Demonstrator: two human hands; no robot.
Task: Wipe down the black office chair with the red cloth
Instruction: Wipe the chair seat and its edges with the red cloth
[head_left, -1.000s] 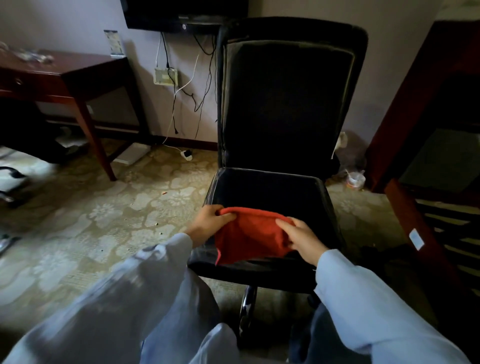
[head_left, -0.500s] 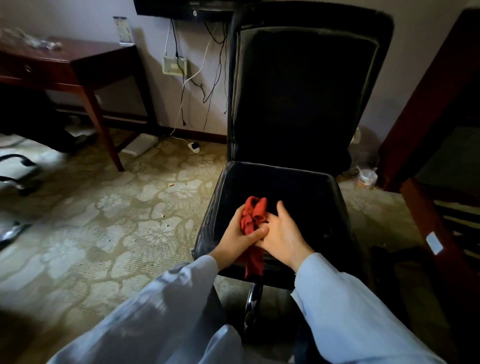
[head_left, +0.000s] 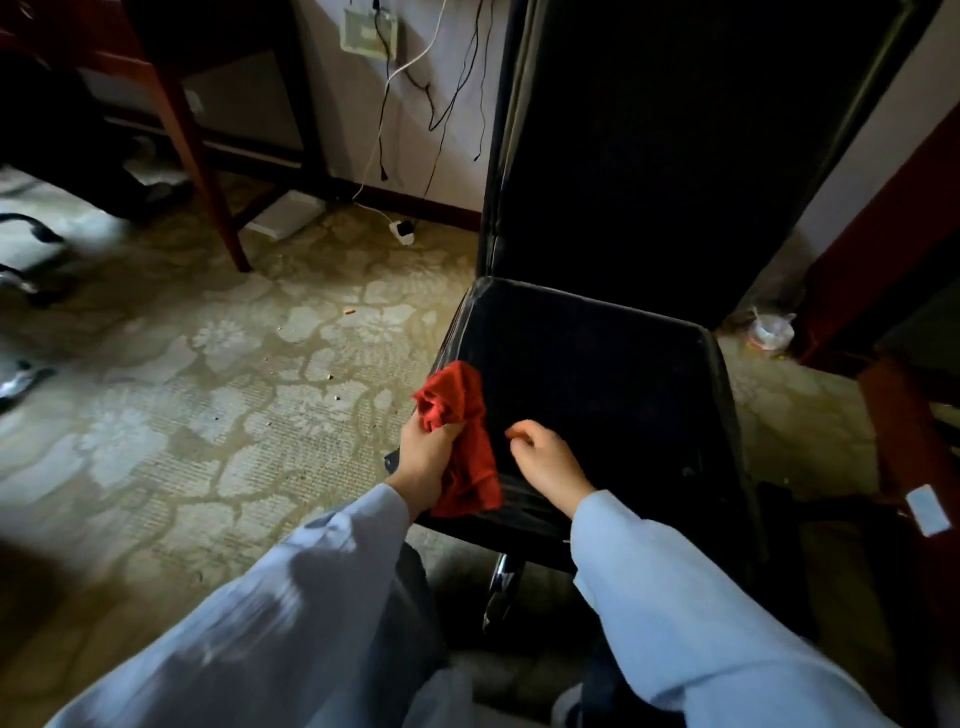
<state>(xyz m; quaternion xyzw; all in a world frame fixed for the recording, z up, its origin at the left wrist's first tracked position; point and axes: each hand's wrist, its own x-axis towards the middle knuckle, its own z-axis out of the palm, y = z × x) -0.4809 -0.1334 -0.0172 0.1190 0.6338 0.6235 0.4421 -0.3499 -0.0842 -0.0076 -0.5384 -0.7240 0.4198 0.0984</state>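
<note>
The black office chair stands in front of me, its tall backrest rising to the top of the view and its seat facing me. My left hand grips the bunched red cloth at the seat's front left corner, with the cloth hanging down over the seat edge. My right hand hovers over the front of the seat just right of the cloth, fingers loosely curled and holding nothing.
A wooden desk leg stands on the patterned carpet to the left. Cables and a wall socket hang behind the chair. Dark red wooden furniture stands close on the right. A small cup sits on the floor.
The cloth went from spread between both hands to bunched. My right hand has let go of it, and my left hand has carried it to the seat's front left corner.
</note>
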